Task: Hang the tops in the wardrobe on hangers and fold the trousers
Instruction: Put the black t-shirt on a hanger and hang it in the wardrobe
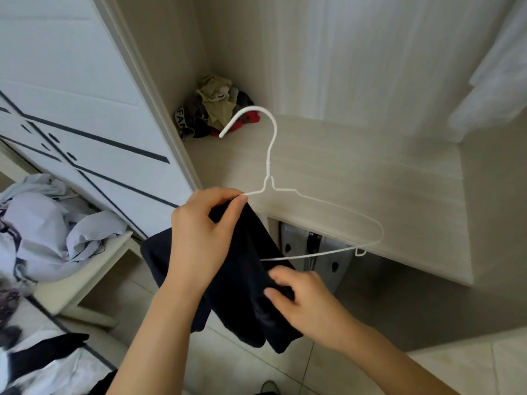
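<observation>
Up front, the left hand (199, 240) was held out before the open wardrobe, its fingers curled and its thumb and forefinger pinching the left shoulder of a white wire hanger (268, 163) together with the top edge of a black garment (242, 280). The hanger stood upright with its hook pointing left, its right shoulder and bottom bar bare and reaching out over the edge of the wardrobe shelf (356, 181). The black garment hung down from that pinch in dark folds between the two forearms; whether it was a top or trousers could not be told. Lower down, the right hand (308, 303) gripped a fold of the same cloth, fingers curled round it, just below the hanger's bottom bar.

In the back left corner of the shelf lay a heap of crumpled clothes (216, 106), olive, black and red. Under the shelf stood a silver suitcase (313, 246). A white garment (493, 81) hung at the upper right. To the left, beside the white wardrobe door (71, 81), a pile of pale clothes (42, 232) lay on a low white bench (85, 283), above the tiled floor (456, 366).
</observation>
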{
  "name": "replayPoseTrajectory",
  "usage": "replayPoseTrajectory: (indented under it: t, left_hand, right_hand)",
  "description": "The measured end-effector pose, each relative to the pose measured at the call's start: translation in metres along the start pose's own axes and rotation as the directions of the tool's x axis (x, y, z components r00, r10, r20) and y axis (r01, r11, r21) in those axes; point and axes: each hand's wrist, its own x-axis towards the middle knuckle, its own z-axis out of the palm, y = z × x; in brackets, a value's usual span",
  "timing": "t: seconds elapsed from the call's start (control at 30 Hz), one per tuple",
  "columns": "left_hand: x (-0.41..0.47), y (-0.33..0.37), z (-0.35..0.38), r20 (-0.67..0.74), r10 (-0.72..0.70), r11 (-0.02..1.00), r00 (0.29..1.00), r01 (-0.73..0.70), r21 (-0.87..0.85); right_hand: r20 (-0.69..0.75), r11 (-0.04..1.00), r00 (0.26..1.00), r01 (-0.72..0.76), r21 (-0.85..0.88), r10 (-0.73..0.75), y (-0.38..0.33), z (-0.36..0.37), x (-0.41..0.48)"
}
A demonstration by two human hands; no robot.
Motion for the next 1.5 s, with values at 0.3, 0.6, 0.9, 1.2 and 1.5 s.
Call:
replayPoseTrajectory:
  t: [0.3, 0.6, 0.9, 1.2, 1.5]
  left_hand:
    - [0.005, -0.020, -0.018, -0.075, 0.010, 1.000, 0.997, -0.012, -0.024]
    - [-0.006, -0.035, -0.004, 0.010, 0.080, 0.989, 0.997, -0.081, 0.126]
    - [-0.005, -0.052, -0.008, -0.002, -0.128, 0.991, 0.992, 0.128, -0.035]
    - [-0.004, -0.049, -0.009, -0.005, -0.150, 0.981, 0.989, 0.149, -0.121]
    - [0.007, -0.058, -0.009, 0.157, 0.122, 0.976, 0.980, -0.148, 0.160]
  right_hand:
    - [0.150, 0.834, 0.986, 0.142, -0.534, -0.072, 0.071, -0.028, -0.033]
    - [-0.207, 0.743, 0.965, -0.018, -0.670, -0.163, 0.108, -0.056, -0.042]
    - [-0.272, 0.758, 0.955, -0.092, -0.645, -0.116, 0.108, -0.076, -0.047]
    - [-0.215, 0.794, 0.971, -0.053, -0.606, -0.100, 0.105, -0.092, -0.039]
    - [-0.253, 0.830, 0.966, -0.095, -0.549, -0.057, 0.095, -0.109, -0.036]
